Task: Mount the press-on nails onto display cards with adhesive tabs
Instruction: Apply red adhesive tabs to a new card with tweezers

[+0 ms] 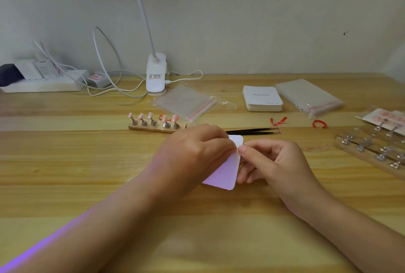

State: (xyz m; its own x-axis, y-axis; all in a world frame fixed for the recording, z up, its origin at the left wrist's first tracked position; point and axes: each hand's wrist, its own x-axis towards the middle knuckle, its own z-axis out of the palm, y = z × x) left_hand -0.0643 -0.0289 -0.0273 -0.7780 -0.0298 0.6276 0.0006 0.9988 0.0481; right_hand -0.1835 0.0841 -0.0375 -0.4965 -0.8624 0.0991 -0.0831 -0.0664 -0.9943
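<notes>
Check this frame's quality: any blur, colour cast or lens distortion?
Head view: wide-angle bending bows the table's far edge; a purple cast tints the left forearm and the card; the nail stand reads soft, the holders at right softer; both hands reasonably sharp.

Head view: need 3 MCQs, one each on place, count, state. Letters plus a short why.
1. Where do the black tweezers lie?
A. On the table beyond the hands
B. Inside a zip bag
C. On the card stack

2. How many pink nails stand on the wooden holder left of centre?
A. Two
B. Five
C. Nine

3. What is the state of the white card?
A. Flat and untouched
B. Held between both hands
C. Sealed in a bag

Key: 1 A, they rest on the wood behind the left hand and right hand; 2 B, five tips show; 3 B, fingers of both hands grip it.
</notes>
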